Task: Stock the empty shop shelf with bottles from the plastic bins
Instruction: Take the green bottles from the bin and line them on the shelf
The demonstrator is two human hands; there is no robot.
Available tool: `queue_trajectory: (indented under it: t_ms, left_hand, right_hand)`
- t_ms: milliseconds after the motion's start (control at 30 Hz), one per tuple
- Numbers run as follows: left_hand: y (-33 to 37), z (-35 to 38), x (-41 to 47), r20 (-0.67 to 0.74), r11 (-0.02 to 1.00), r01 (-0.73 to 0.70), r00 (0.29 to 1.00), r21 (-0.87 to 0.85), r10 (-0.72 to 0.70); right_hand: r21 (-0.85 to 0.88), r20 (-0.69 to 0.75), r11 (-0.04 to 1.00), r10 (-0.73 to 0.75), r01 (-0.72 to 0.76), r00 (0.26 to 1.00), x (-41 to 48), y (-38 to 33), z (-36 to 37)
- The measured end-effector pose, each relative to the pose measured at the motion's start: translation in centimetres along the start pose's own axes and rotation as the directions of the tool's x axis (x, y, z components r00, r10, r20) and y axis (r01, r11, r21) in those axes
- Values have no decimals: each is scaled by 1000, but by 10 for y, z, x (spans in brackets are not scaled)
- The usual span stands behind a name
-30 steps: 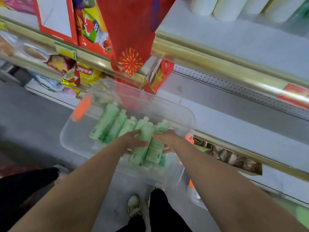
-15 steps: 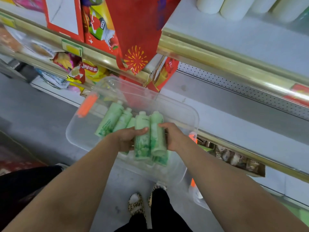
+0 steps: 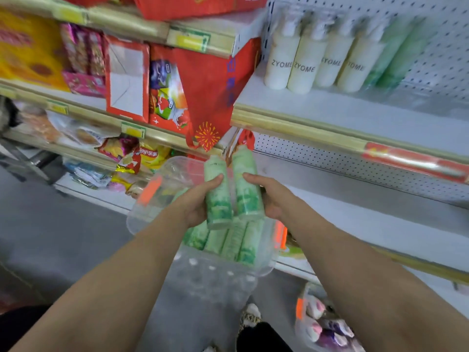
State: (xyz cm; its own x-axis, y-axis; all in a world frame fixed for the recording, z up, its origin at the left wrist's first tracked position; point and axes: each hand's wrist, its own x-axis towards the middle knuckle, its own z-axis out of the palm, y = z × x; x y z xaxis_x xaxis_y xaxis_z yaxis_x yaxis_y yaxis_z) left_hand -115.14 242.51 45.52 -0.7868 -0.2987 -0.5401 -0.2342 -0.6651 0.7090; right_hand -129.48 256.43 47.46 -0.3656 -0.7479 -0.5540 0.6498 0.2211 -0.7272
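Note:
My left hand (image 3: 196, 201) grips a green bottle (image 3: 217, 191), and my right hand (image 3: 271, 196) grips a second green bottle (image 3: 245, 184) beside it. Both bottles are held upright and touching, lifted above a clear plastic bin (image 3: 218, 275) with orange latches. Several more green bottles (image 3: 228, 240) lie inside that bin. To the right runs a white shelf (image 3: 355, 219) with a perforated back panel. The shelf above it (image 3: 330, 110) carries cream bottles (image 3: 304, 64) marked ZYOME and a few green ones (image 3: 396, 54).
Left-hand shelves hold snack bags (image 3: 142, 156), red gift boxes (image 3: 127, 80) and a hanging red bag (image 3: 210, 90). Gold price rails (image 3: 304, 130) edge each shelf. A second bin (image 3: 324, 326) with white and purple bottles sits on the grey floor at lower right, near my shoes.
Both hands have lifted the two green bottles up out of the bin. The view has tilted upward, so the upper shelf with the cream bottles now shows.

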Motion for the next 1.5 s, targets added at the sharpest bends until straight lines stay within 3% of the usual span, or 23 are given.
queue_trajectory:
  t_ms: [200, 433, 767, 1000, 1367, 1500]
  left_hand:
    - [42, 68, -29, 163, 985, -156, 976, 76, 142]
    - [88, 143, -31, 313, 897, -397, 892, 195, 327]
    - [126, 253, 26, 280, 849, -514, 839, 122, 468]
    - [142, 310, 79, 247, 837, -536, 830, 110, 500]
    - [142, 356, 150, 201, 839, -539, 832, 72, 517]
    - [143, 361, 169, 193, 827, -559, 820, 67, 539]
  right_hand:
    - [33, 84, 963, -268, 266, 960, -55, -49, 3]
    - [-47, 67, 875, -479, 482, 875, -109, -123, -23]
    - [-97, -167, 700, -713, 708, 681, -145, -235, -120]
    - [-348, -329, 653, -757, 673, 564, -127, -301, -206]
    - [-486, -309, 655, -749, 579, 587, -33, -337, -271]
    - [-538, -305, 627, -768, 563, 563, -11, -348, -283]
